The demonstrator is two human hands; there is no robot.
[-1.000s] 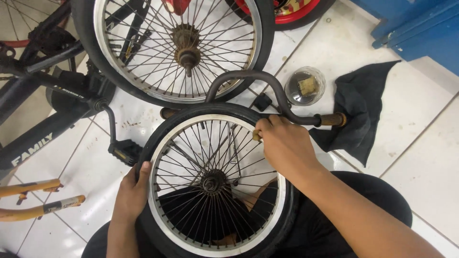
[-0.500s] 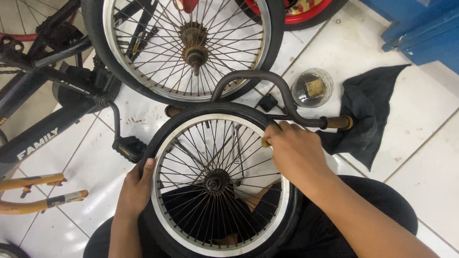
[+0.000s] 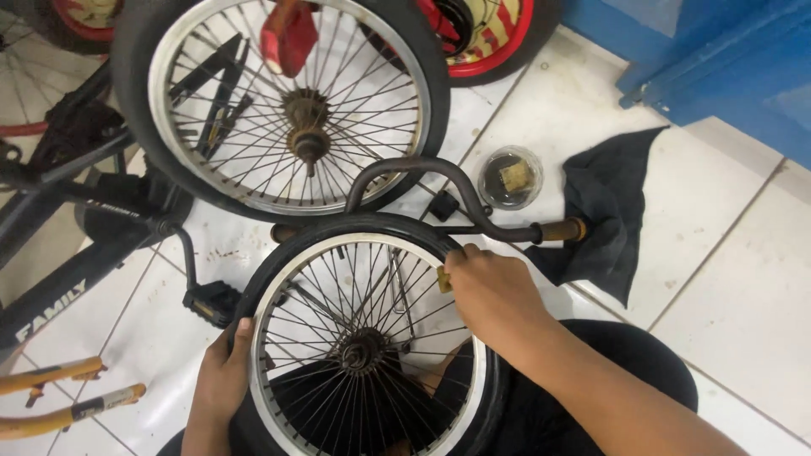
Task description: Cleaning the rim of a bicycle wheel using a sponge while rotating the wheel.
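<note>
A small bicycle wheel (image 3: 287, 270) with a black tyre, silver rim and thin spokes rests upright on my lap. My left hand (image 3: 221, 371) grips its tyre on the left side. My right hand (image 3: 494, 295) presses a small yellowish pad (image 3: 443, 279) against the silver rim at the upper right. A black handlebar (image 3: 422, 169) with brown grips lies on the floor just behind the wheel.
A larger bicycle wheel (image 3: 279, 110) with a rusty hub stands behind, attached to a black frame (image 3: 76, 253) with a pedal (image 3: 211, 301). A round clear tub (image 3: 509, 177) and a black rag (image 3: 608, 211) lie on the white tiles at right. Blue panels (image 3: 718, 67) stand far right.
My right hand has slid down the right side of the rim with the pad. The view has shifted a little; my left hand keeps its hold on the tyre.
</note>
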